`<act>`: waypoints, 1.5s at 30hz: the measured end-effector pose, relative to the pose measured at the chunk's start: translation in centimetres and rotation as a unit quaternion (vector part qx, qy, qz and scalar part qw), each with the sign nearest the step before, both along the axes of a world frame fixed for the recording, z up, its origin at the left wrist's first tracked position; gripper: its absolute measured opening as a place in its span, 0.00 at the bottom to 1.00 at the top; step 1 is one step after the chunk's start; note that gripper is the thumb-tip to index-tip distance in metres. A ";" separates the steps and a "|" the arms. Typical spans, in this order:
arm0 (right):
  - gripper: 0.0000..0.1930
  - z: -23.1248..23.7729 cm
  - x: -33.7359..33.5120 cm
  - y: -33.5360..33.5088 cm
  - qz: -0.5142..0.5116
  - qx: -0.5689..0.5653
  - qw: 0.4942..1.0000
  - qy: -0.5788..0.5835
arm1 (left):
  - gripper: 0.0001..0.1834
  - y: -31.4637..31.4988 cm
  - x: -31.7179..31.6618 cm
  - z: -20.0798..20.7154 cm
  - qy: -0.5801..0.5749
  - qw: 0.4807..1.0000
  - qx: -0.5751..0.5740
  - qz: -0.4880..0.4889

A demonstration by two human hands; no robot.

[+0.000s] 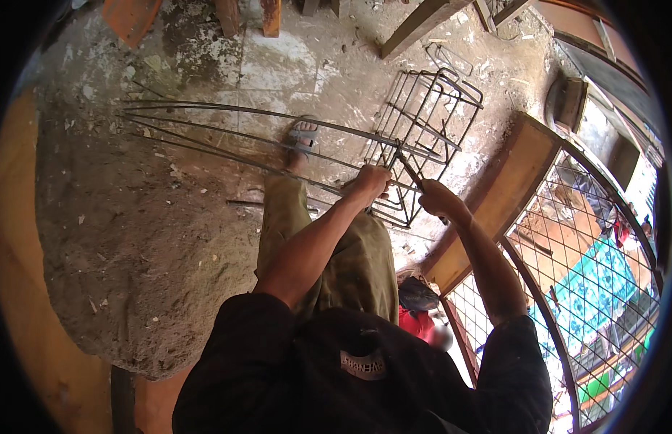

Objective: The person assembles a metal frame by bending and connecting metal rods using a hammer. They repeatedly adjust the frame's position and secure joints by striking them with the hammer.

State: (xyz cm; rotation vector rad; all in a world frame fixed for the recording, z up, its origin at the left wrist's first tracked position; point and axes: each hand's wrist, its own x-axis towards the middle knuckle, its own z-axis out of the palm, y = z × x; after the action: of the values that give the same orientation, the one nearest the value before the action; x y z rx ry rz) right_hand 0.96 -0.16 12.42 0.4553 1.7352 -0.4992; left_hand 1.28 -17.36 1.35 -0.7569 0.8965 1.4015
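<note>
A cage of steel reinforcing bars (430,108) lies in front of me, with bent stirrups bunched at its right end and long bars (227,108) running off to the left. My right hand (438,199) is closed around the handles of dark pincers (410,168). Their jaws meet the cage near a crossing of a long bar and a stirrup. Just left of them, my left hand (374,182) is closed at the cage's near side. Whether its fingers wrap a bar or a thin wire is hidden. My sandalled foot (304,132) shows beneath the long bars.
A rough mound of dirt (148,267) fills the left side. Wooden legs (422,29) stand at the far edge. To the right is a wooden frame (495,195) with a metal grille (567,260). Something red (417,324) and a dark bundle (418,294) are beside my right arm.
</note>
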 end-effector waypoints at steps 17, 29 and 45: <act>0.08 -0.5 2.5 -3.4 -0.473 -0.021 0.881 -0.005 | 0.21 -4.7 0.0 2.9 -0.154 0.958 0.203 0.130; 0.20 -0.1 5.3 -5.4 -0.807 -0.200 0.555 -0.004 | 0.20 5.2 0.7 -0.4 -0.222 0.932 0.230 0.170; 0.26 5.3 6.9 -10.0 -0.935 -0.041 0.339 0.100 | 0.11 10.6 2.4 -0.3 -0.234 0.955 -0.013 0.180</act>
State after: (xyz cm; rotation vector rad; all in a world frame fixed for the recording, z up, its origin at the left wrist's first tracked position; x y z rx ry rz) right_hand 7.85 -10.13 17.68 2.3583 0.3970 -2.2338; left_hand 3.68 -6.73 1.08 -1.2574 0.4168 1.4329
